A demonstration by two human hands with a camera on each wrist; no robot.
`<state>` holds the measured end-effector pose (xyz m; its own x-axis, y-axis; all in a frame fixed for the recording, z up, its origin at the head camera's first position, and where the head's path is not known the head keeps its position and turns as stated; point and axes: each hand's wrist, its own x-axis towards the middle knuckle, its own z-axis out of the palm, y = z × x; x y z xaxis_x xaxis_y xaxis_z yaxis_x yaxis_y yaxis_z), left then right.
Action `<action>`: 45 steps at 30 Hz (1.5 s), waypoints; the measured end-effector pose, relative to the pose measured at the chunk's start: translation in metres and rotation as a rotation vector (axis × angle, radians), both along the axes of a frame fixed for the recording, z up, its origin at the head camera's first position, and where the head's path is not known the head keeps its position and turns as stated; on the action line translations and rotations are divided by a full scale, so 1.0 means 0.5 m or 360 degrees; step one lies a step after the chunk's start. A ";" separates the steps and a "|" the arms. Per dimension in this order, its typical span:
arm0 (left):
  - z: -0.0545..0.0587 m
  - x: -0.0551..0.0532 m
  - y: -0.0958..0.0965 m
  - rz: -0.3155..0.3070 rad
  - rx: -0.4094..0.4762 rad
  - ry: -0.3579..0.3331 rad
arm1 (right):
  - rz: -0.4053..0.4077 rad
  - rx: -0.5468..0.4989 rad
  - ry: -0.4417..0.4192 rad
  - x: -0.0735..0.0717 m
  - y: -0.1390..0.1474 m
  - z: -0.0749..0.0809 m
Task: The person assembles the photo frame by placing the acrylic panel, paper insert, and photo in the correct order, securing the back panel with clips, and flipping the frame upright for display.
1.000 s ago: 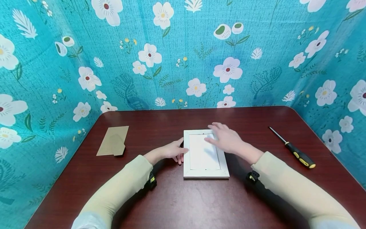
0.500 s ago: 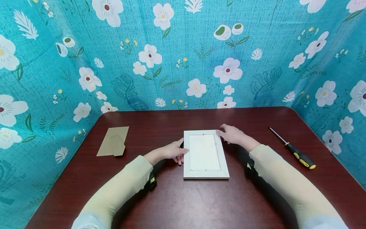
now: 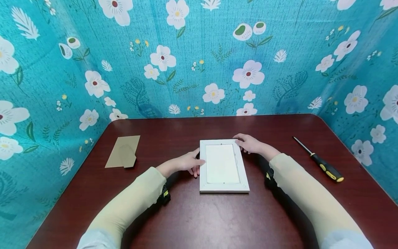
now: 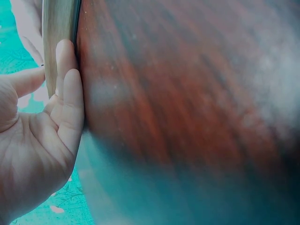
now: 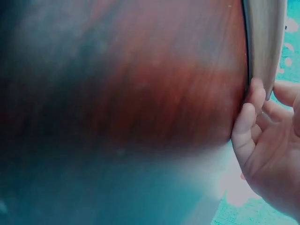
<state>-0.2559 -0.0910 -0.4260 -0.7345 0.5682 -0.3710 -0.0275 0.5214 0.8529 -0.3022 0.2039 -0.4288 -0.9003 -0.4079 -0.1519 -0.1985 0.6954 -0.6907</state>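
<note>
A white picture frame [image 3: 224,187] lies flat on the dark red-brown table, a white sheet [image 3: 222,164] filling its opening. My left hand [image 3: 186,162] holds the frame's left edge, thumb on top and fingers along the side. At the upper right corner, my right hand [image 3: 250,143] grips the edge with its thumb on top. In the left wrist view, the frame's side [image 4: 58,28] shows between thumb and fingers of the left hand [image 4: 40,136]. The right wrist view has the right hand [image 5: 274,140] at the frame's opposite side [image 5: 265,42].
A brown backing board [image 3: 122,152] with a stand leg lies at the table's left. On the right rests a screwdriver [image 3: 324,166] with a black and yellow handle. Blue flowered cloth [image 3: 186,69] hangs behind the table [image 3: 202,221] and at both sides.
My right hand has come down from above the frame's sheet to its upper right edge and now grips there. The left hand and the frame stay in place.
</note>
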 end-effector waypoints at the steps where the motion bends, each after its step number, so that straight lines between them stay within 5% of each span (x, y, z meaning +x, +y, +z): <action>1: 0.000 0.000 0.000 0.0004 -0.0001 0.0001 | 0.0009 -0.0015 -0.0003 -0.001 0.001 0.001; 15: 0.005 0.000 -0.001 -0.0011 -0.0015 -0.0007 | -0.0081 -0.0128 -0.0172 -0.012 0.002 -0.005; 28: 0.002 0.010 -0.016 0.0022 -0.0060 0.0053 | -0.0132 -0.0107 -0.0162 -0.007 -0.003 -0.006; 32: 0.018 0.014 -0.061 0.0014 -0.0071 0.0251 | -0.0132 -0.0109 -0.0147 -0.003 -0.004 -0.008; 36: 0.037 0.015 -0.139 0.0104 -0.0127 0.0594 | -0.0118 -0.0117 -0.0141 0.000 -0.004 -0.008; 41: 0.059 0.011 -0.249 0.0276 -0.0385 0.1022 | -0.0119 -0.0119 -0.0137 -0.002 -0.002 -0.008; 45: 0.082 0.002 -0.321 0.0355 -0.0649 0.1182 | -0.0123 -0.0118 -0.0119 -0.007 0.002 -0.011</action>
<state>-0.2550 -0.2513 -0.3852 -0.9451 0.3097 0.1045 0.3232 0.8383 0.4391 -0.3059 0.2051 -0.4344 -0.9168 -0.3500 -0.1922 -0.0919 0.6533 -0.7515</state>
